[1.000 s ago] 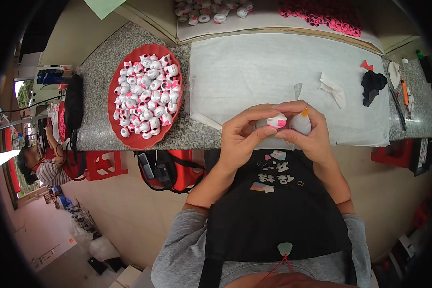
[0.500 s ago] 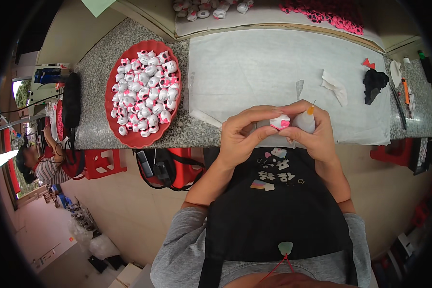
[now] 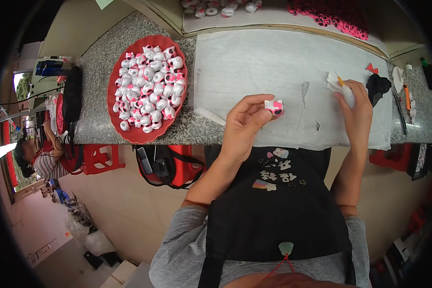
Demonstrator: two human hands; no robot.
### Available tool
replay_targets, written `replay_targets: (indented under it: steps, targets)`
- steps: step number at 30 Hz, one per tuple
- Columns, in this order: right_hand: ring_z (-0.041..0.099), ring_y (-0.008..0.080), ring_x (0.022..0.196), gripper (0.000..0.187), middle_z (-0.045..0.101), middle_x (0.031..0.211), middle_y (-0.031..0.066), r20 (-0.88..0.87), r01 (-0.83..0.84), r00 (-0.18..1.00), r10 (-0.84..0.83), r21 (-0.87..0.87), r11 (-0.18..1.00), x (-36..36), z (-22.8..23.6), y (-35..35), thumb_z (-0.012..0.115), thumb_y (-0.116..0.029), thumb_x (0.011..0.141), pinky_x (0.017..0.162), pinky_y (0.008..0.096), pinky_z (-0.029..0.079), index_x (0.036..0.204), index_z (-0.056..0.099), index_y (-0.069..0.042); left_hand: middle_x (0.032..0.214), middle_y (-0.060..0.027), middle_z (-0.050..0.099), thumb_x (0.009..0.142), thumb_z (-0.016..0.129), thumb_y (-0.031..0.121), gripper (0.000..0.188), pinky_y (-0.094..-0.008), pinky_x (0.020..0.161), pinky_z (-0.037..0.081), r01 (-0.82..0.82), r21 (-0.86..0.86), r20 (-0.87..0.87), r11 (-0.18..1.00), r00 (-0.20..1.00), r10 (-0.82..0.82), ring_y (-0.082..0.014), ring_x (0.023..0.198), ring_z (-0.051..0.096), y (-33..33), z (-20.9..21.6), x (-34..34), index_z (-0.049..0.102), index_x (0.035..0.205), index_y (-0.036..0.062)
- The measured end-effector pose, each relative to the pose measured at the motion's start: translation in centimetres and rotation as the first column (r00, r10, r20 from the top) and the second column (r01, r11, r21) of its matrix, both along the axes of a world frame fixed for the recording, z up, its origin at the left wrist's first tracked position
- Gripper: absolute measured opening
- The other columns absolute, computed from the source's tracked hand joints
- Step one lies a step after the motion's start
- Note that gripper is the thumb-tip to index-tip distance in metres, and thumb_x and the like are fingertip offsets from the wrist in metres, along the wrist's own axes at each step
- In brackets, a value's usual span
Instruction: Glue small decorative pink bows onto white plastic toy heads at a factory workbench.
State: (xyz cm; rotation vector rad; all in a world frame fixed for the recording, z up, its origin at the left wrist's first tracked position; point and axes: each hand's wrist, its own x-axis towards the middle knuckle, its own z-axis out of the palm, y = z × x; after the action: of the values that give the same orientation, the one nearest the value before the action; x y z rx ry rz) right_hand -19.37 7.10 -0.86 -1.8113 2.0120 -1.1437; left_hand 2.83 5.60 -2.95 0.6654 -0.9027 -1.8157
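Between the thumb and fingers of my left hand (image 3: 245, 126) is a small white and pink figurine (image 3: 274, 106), raised over the front part of the paper sheet (image 3: 254, 62). My right hand (image 3: 358, 110) is over the sheet's right side, its fingers closed round a small white squeeze bottle (image 3: 349, 96) with an orange neck and a thin needle tip. That tip is beside a crumpled white tissue (image 3: 333, 80). To the left, a red scalloped tray (image 3: 114, 103) carries a heap of similar white and pink figurines (image 3: 151, 89).
A black crumpled cloth (image 3: 378, 89) and a red scrap (image 3: 371, 68) lie right of the tissue. A shelf (image 3: 273, 14) at the back bears more figurines and many pink pieces (image 3: 329, 19). Far left, another person (image 3: 48, 161) sits near a red stool (image 3: 101, 161).
My hands have come apart. The right hand has carried the squeeze bottle right to the tissue, while the left keeps the figurine, now turned differently.
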Motion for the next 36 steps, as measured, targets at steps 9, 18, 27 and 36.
replay_targets:
  steps: [9,18,27,36]
  targets:
    - [0.042,0.0057,0.048,0.017,0.049,0.067,0.0018,0.881,-0.247,0.471,0.047,0.081,0.966,5.1,0.8,1.0,0.060,-0.002,0.065,0.043,0.0186,0.034,0.077,0.049,-0.003,0.091,-0.0108,0.054,0.077,0.050,0.005,0.023,-0.0303,0.078,0.042,0.016,0.094,-0.056,0.995,0.998,-0.011,-0.0182,0.089,0.052,0.2,-0.2,-1.0,0.045,0.099,-0.0003]
    - [0.043,0.0046,0.048,0.021,0.049,0.066,0.0018,0.882,-0.477,0.454,0.125,0.122,0.871,7.3,0.2,0.0,0.061,-0.003,0.066,0.040,0.0170,0.032,0.081,0.047,-0.002,0.092,-0.0103,0.053,0.075,0.052,0.000,0.023,-0.0238,0.076,0.040,-0.110,-0.108,0.054,0.988,0.992,0.116,-0.0139,0.087,0.051,0.9,-0.6,-0.7,0.044,0.097,-0.0040]
    - [0.042,0.0036,0.048,0.017,0.051,0.063,0.0010,0.901,-0.144,0.433,-0.023,0.094,0.985,4.5,0.7,1.2,0.060,-0.006,0.068,0.039,0.0168,0.032,0.082,0.051,-0.001,0.100,-0.0197,0.050,0.079,0.048,0.010,0.030,-0.0312,0.080,0.042,0.076,0.136,-0.243,0.988,0.969,-0.041,-0.0246,0.091,0.052,0.0,-0.1,-0.2,0.040,0.107,0.0035]
    - [0.044,0.0128,0.047,0.019,0.049,0.058,0.0060,0.156,-0.340,0.904,0.397,-0.300,0.891,8.1,-0.1,0.5,0.061,0.003,0.062,0.040,0.0214,0.032,0.079,0.055,0.002,0.096,-0.0155,0.052,0.080,0.047,0.010,0.027,-0.0295,0.076,0.044,0.022,0.138,-0.185,0.990,0.983,0.004,-0.0194,0.083,0.054,0.7,-0.4,-0.8,0.041,0.106,0.0043]
